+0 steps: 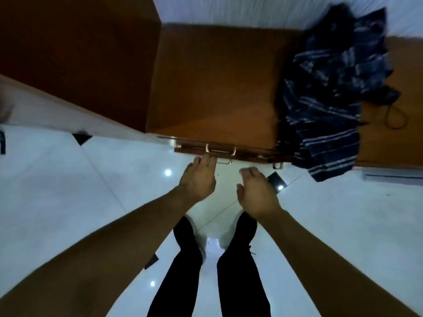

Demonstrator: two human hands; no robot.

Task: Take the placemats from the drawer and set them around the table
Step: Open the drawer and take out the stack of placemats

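View from above, standing at the front edge of a wooden desk (pixel 217 88). Image blurred at the upper right.

Drawer (pixel 251 154): front seen edge-on just under the front edge of the desk, near its middle. Upper handle (pixel 220 149), metal, on that front; lower handle (pixel 225 162) just beneath it. Cannot tell whether the drawer is pulled out or closed. Contents hidden from this angle.

Left hand (pixel 199 179): fingers stretched forward and fairly straight, tips at the left end of the lower handle, touching it. No curl round the handle visible.

Right hand (pixel 258 195): just beside the left hand, apart from the drawer front, fingers loosely bent, thumb out, holding nothing.

Striped cloth (pixel 332 88): dark blue with pale stripes, crumpled on the right part of the desk, one end hanging over the front edge.

Below: black trousers (pixel 190 259) on a glossy white tiled floor (pixel 68 202)
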